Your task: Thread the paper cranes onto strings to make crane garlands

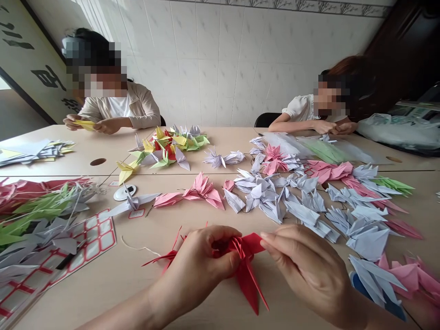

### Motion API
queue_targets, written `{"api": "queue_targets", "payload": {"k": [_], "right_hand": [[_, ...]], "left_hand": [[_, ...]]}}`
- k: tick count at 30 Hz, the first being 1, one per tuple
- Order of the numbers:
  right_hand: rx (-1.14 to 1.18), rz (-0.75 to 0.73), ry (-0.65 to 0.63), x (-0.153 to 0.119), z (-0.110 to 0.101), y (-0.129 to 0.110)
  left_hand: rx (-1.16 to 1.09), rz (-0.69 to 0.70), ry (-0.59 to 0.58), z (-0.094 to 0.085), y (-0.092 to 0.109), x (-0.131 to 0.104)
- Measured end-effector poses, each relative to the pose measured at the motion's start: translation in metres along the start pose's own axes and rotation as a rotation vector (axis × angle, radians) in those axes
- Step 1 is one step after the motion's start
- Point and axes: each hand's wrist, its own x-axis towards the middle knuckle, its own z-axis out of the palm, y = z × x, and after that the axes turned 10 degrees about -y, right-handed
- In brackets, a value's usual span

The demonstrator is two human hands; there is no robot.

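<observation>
Near the front of the table, my left hand (199, 261) is closed around a bunch of red folded paper cranes, with thumb and forefinger gripping them. One red paper crane (248, 282) juts out from that grip, a long wing pointing down. The thumb and fingers of my right hand (309, 270) pinch the tip of another red wing at the upper right. More red paper points (168, 259) stick out to the left of my left hand. A thin white string (139, 245) trails across the table there. My fingers hide the middle of the bunch.
White paper cranes (257, 197) and pink ones (202, 190) spread over the right and centre. Mixed coloured cranes (165, 146) lie farther back. Red-bordered label sheets (99, 233) sit at left under more cranes. Across the table, two people (120, 105) (309, 114) handle paper.
</observation>
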Motion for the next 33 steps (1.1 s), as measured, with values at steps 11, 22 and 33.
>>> {"api": "queue_targets", "payload": {"k": [11,22,33], "right_hand": [[0.707,0.524,-0.177,0.000,0.006,0.004],[0.720,0.644,-0.340,0.001,0.014,-0.007],[0.674,0.673,-0.405,-0.001,0.013,-0.008]], "left_hand": [[-0.243,0.027,-0.077,-0.004,-0.001,0.002],[0.073,0.180,0.177,0.001,-0.009,-0.005],[-0.090,0.260,0.092,-0.001,0.004,-0.009]]}}
